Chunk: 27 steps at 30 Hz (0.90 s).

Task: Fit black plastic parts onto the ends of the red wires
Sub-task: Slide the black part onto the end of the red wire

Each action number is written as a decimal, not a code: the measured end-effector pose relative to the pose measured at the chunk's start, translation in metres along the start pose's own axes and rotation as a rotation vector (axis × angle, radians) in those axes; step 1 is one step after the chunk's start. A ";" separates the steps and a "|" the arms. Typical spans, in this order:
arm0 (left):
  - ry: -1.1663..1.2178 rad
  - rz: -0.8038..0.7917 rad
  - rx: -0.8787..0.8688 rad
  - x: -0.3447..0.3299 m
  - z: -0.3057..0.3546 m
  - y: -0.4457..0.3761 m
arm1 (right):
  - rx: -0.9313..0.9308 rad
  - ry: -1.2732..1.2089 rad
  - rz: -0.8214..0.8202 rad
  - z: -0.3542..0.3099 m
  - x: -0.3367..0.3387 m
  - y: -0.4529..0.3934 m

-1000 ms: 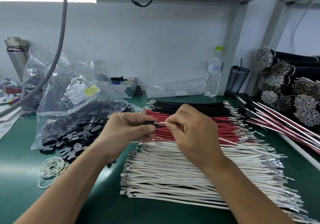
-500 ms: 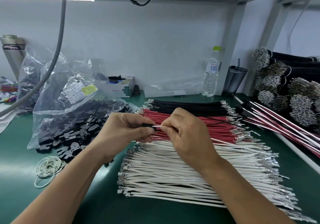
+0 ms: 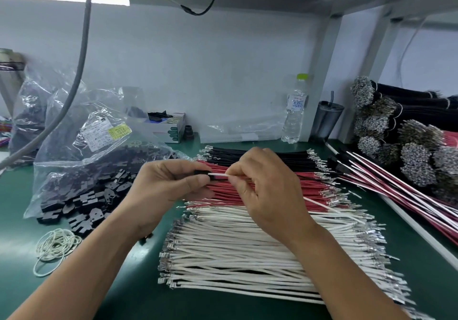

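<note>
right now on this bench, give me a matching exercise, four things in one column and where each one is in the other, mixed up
Things:
1. white wires
2. black wires
3. bottle
4. rubber bands

Places:
A. upright at the back wall, beside the dark cup
B. front left of the green mat, near the bag of black parts
C. nearest row of the three wire rows
D. farthest row, behind the red wires

Pairs: 1-C, 2-D, 3-A, 4-B
</note>
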<state>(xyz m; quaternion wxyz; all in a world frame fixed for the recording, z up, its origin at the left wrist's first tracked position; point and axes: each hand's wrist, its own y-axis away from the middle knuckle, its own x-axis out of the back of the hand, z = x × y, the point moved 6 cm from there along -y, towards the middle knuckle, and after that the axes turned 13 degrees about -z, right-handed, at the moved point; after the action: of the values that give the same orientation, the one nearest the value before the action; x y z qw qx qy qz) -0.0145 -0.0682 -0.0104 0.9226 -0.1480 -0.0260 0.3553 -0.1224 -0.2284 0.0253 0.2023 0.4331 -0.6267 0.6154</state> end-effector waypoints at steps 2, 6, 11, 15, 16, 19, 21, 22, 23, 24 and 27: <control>0.059 0.054 -0.001 0.008 0.001 0.000 | -0.058 0.085 -0.091 0.013 -0.001 -0.001; 0.100 0.047 0.002 0.030 0.007 0.000 | -0.183 0.031 0.111 0.036 0.034 -0.014; -0.564 0.269 0.133 0.070 0.005 0.010 | -0.332 -0.545 0.653 0.079 0.120 -0.040; -1.018 0.209 0.282 0.085 0.003 0.013 | -0.432 -0.582 0.690 0.123 0.179 -0.037; -1.062 0.183 0.315 0.088 0.004 0.015 | -0.476 -0.490 0.606 0.139 0.189 -0.029; -1.273 0.077 0.445 0.086 0.004 0.017 | -0.718 -0.020 0.252 0.196 0.194 0.017; -1.382 0.031 0.506 0.082 0.000 0.014 | -0.875 0.237 0.010 0.237 0.178 0.061; -1.429 0.027 0.517 0.080 -0.001 0.013 | -0.952 0.328 -0.097 0.257 0.167 0.083; -1.470 0.030 0.523 0.078 -0.001 0.011 | -1.000 0.435 -0.190 0.276 0.155 0.103; -1.503 0.032 0.523 0.078 -0.001 0.009 | -1.029 0.523 -0.285 0.288 0.144 0.118; -1.570 0.038 0.519 0.076 0.000 0.009 | -1.083 0.622 -0.449 0.297 0.118 0.143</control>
<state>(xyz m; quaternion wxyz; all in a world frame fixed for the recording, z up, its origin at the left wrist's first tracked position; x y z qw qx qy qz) 0.0368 -0.0117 -0.0177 0.6348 0.3605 -0.5774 0.3656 -0.2168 -0.5627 -0.0152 0.6862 0.1922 -0.6545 0.2526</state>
